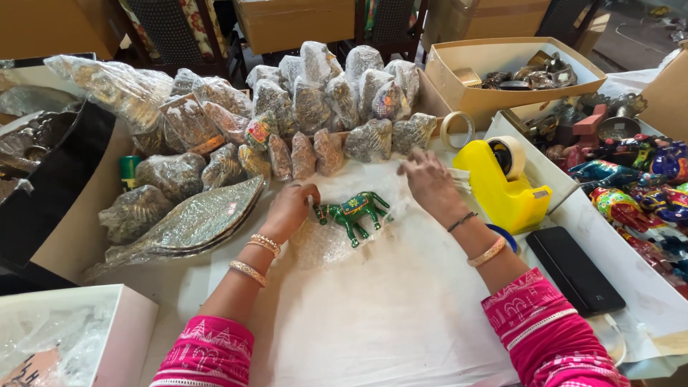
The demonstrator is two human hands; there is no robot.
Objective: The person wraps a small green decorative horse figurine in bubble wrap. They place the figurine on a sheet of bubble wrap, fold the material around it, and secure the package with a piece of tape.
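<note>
Near the centre of the frame, the left hand rests its fingertips against the head end of a small green painted animal figurine, which lies on its side on a sheet of bubble wrap; the fingers press on it rather than close around it. The right hand, just right of centre, hovers with fingers spread and loose, holding nothing, beside a yellow tape dispenser. White paper covers the table toward the lower edge and offers open room there. Wrapped bundles crowd the upper middle, a black phone lies lower right, and a white tray of painted figures fills the right edge.
</note>
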